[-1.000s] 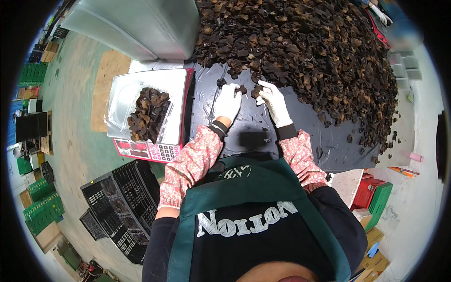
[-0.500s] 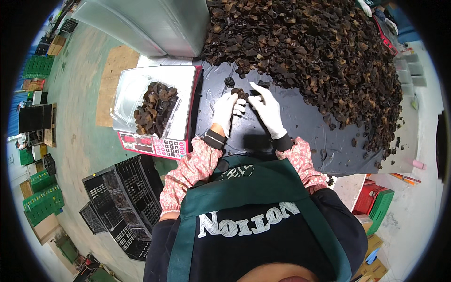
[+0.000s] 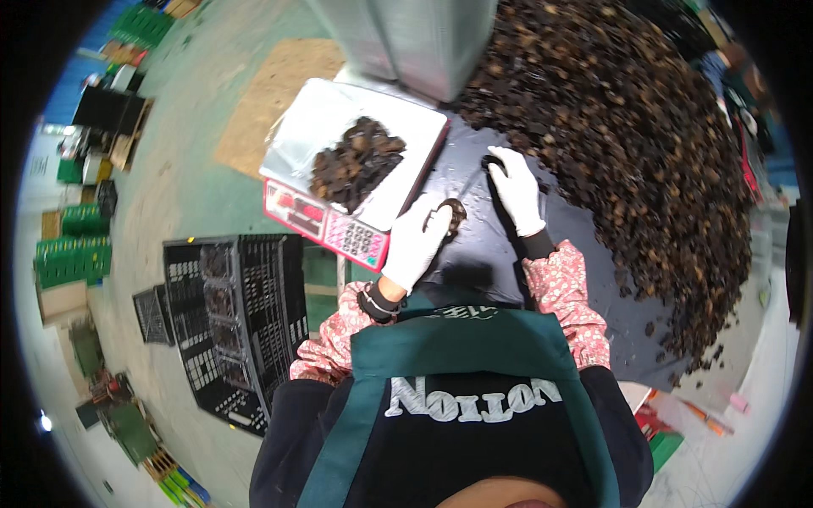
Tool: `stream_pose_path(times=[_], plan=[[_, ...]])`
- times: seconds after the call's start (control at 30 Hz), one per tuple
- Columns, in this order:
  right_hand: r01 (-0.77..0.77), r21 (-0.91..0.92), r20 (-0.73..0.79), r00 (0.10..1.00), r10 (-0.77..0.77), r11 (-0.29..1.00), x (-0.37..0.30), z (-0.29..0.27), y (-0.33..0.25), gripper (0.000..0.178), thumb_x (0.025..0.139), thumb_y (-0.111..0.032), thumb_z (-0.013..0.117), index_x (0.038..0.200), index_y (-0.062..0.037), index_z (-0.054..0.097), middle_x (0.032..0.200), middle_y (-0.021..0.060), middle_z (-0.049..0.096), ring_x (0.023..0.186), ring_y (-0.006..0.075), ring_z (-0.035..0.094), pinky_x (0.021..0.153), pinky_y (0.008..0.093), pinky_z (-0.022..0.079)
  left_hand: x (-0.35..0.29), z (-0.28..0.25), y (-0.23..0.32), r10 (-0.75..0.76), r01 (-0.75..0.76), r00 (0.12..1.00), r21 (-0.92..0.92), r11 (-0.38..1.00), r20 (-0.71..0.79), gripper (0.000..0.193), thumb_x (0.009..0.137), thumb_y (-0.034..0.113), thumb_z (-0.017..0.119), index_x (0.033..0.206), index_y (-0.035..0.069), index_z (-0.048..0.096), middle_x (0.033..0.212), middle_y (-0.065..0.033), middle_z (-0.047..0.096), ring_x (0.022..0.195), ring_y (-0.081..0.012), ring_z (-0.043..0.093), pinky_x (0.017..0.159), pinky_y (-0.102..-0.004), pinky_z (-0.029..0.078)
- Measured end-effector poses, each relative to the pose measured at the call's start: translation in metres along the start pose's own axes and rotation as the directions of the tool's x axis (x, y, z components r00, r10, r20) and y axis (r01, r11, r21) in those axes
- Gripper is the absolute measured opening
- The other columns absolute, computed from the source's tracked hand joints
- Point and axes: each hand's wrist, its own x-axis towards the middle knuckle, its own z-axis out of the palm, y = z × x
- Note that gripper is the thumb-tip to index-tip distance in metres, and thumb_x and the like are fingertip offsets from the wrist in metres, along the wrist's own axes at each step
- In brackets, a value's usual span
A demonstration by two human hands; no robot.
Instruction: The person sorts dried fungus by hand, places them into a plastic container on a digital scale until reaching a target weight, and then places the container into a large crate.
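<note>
My left hand (image 3: 417, 244), in a white glove, is closed on a dark brown wood ear mushroom piece (image 3: 456, 218) between thumb and fingers, just right of the scale. To its right my gloved right hand (image 3: 515, 193) reaches over the dark sheet, fingers extended and apart. Dark stuff shows beside its fingertips, but I cannot tell mushroom from shadow there. On the red-and-white digital scale (image 3: 354, 240) sits a clear plastic box (image 3: 292, 140) holding a clump of wood ear mushrooms (image 3: 356, 162).
A large heap of wood ear mushrooms (image 3: 618, 152) covers the table's far right. Tall translucent bins (image 3: 406, 42) stand behind the scale. Black plastic crates (image 3: 241, 326) are on the floor at left. Part of another person (image 3: 737, 76) shows at the far right.
My view has turned, so the scene sits rotated. My hands have moved apart: the left is nearer the scale with the mushroom piece, the right farther away from it.
</note>
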Motion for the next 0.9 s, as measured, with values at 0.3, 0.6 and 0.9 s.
stream_pose_path(times=[0.3, 0.6, 0.9], plan=[[-0.029, -0.260, 0.180, 0.981, 0.078, 0.965, -0.007, 0.021, 0.011, 0.023, 0.089, -0.009, 0.060, 0.111, -0.0084, 0.064, 0.103, 0.0123, 0.061, 0.093, 0.0314, 0.063, 0.078, 0.0399, 0.052, 0.021, -0.155, 0.023, 0.378, -0.047, 0.872, 0.715, 0.698, -0.312, 0.015, 0.081, 0.020, 0.076, 0.081, 0.006, 0.070, 0.087, -0.0075, 0.062, 0.086, -0.0255, 0.055, 0.078, -0.0373, 0.044], [-0.522, 0.310, 0.178, 0.853, 0.491, 0.795, -0.047, -0.042, -0.011, 0.018, 0.092, -0.007, 0.062, 0.107, -0.0021, 0.070, 0.091, 0.0024, 0.068, 0.070, 0.0069, 0.059, 0.068, 0.0228, 0.048, 0.042, -0.167, 0.005, 0.438, 0.018, 0.785, 0.724, 0.690, -0.437, 0.021, 0.087, 0.021, 0.070, 0.105, 0.009, 0.070, 0.091, -0.0088, 0.065, 0.084, -0.0256, 0.059, 0.079, -0.0367, 0.047], [-0.489, 0.840, 0.249, 0.734, 0.632, 0.236, -0.114, -0.085, 0.013, 0.024, 0.096, -0.009, 0.059, 0.113, 0.0068, 0.058, 0.105, 0.0171, 0.066, 0.092, 0.0292, 0.070, 0.086, 0.0395, 0.058, -0.015, -0.088, 0.010, 0.342, -0.172, 0.859, 0.414, 0.894, -0.381, 0.020, 0.099, 0.011, 0.055, 0.108, 0.002, 0.071, 0.098, -0.0066, 0.070, 0.088, -0.0123, 0.063, 0.080, -0.0279, 0.049]])
